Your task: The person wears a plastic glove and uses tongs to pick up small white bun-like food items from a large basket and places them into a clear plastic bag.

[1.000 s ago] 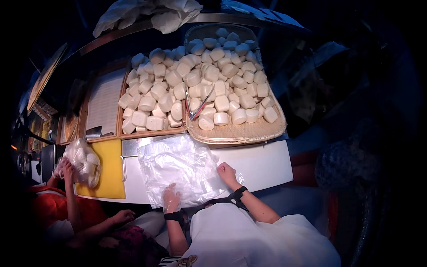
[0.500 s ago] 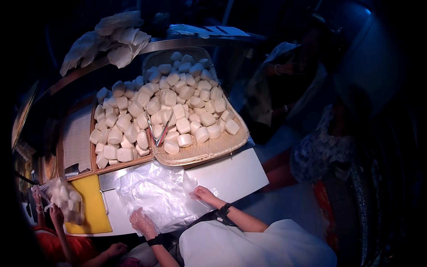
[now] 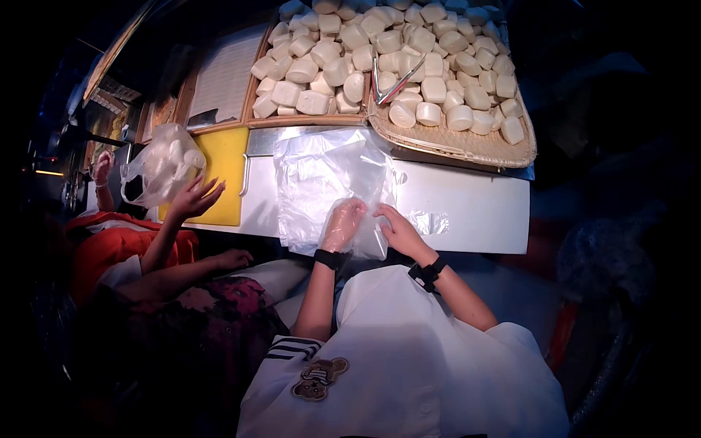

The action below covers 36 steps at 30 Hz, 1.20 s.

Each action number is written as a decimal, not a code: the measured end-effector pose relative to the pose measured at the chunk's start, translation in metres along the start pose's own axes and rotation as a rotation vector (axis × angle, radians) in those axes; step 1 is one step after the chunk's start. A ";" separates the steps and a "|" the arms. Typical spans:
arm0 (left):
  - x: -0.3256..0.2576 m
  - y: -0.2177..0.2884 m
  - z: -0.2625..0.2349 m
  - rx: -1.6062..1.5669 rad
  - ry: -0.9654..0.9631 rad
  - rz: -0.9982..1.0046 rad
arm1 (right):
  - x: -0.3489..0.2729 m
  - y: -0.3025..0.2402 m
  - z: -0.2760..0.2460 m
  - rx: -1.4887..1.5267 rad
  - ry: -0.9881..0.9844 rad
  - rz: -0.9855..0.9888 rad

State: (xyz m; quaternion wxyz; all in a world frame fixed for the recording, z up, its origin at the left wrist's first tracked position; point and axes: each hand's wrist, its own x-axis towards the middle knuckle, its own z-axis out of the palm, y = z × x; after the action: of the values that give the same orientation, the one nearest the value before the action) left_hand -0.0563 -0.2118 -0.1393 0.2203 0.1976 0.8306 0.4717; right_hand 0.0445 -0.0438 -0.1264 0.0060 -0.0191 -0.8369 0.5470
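Several thin clear plastic bags (image 3: 303, 193) lie in a loose pile on the white counter in front of me. My left hand (image 3: 343, 225), in a clear disposable glove, has its fingers curled together on the top bag. Facing it closely, my bare right hand (image 3: 401, 232) holds its thumb and forefinger a little apart beside the bag's edge. Between the two hands a raised part of the bag hangs toward the counter's front edge. Beyond, white steamed buns (image 3: 458, 117) are heaped in a woven tray (image 3: 467, 146), with metal tongs (image 3: 391, 91) resting among them.
A co-worker's hand (image 3: 196, 201) is open beside a bag of buns (image 3: 171, 164) at the left. Under that bag lies a yellow cutting board (image 3: 225, 171). More buns fill a wooden-framed compartment beside the tray. The white counter (image 3: 475, 204) extends right.
My view has shifted, so the buns sit higher in it. My hands have come together over the bags, from wide apart. The co-worker's nearer hand has left the bag of buns and opened.
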 end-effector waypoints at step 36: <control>-0.170 -0.272 0.272 -1.753 0.913 -1.033 | -0.003 0.060 0.062 -0.780 -0.262 -0.315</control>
State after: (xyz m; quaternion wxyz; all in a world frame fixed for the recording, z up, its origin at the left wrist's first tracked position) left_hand 0.2008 -0.2434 -0.4700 0.1274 -0.5875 0.1958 0.7748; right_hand 0.0476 -0.0768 -0.2066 -0.0246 0.1775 -0.9672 0.1802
